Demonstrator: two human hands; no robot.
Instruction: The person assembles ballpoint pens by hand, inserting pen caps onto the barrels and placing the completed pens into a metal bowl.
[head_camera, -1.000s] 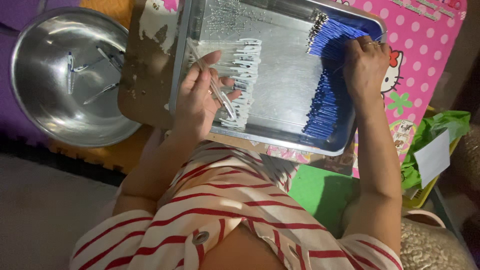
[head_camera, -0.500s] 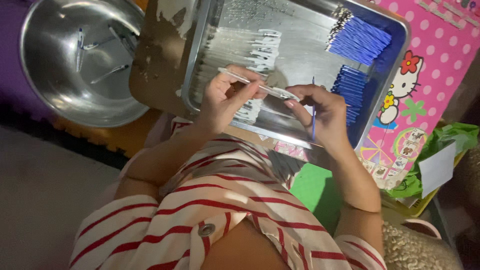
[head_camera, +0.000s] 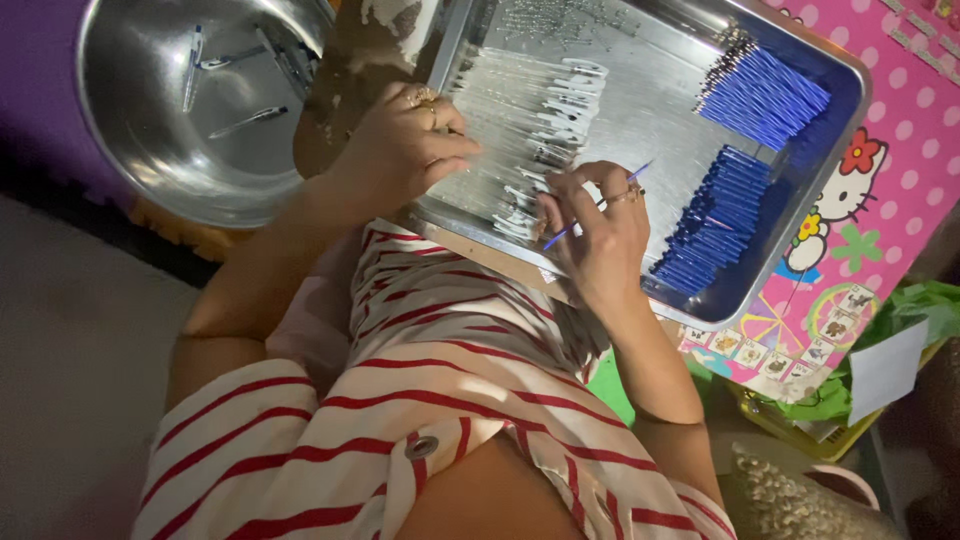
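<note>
Head view, looking down over a red-and-white striped shirt (head_camera: 400, 400) in the lower half of the frame.

Rectangular shiny metal tray (head_camera: 800, 270) fills the upper centre and right. It rests partly on the lap and partly on a pink polka-dot mat (head_camera: 900, 130), probably so both hands reach it without stretching.

Left hand (head_camera: 400, 150), left of centre: fingers curled and pinched, tips at the left end of the row of clear plastic pen barrels with white clips (head_camera: 540, 110) lying side by side in the tray. Whether one barrel is actually gripped I cannot tell; the knuckles cover the fingertips.

Right hand (head_camera: 600, 230), centre: thumb and forefinger grasp a thin blue pen refill (head_camera: 590, 212), held slanting, upper end toward the tray's middle. The slant seems to aim it at the barrels beside the left hand.

Two stacks of blue refills (head_camera: 730, 190) lie at the tray's right side, well apart from the barrels, kept sorted by kind.

Round steel bowl (head_camera: 190, 100), upper left, holds a few assembled-looking pens; its top is cut off by the frame edge.

Hard to make out: small glinting bits along the tray's top edge, too fine to identify. Green bag and white paper (head_camera: 890, 370) at right are partly cut off.
</note>
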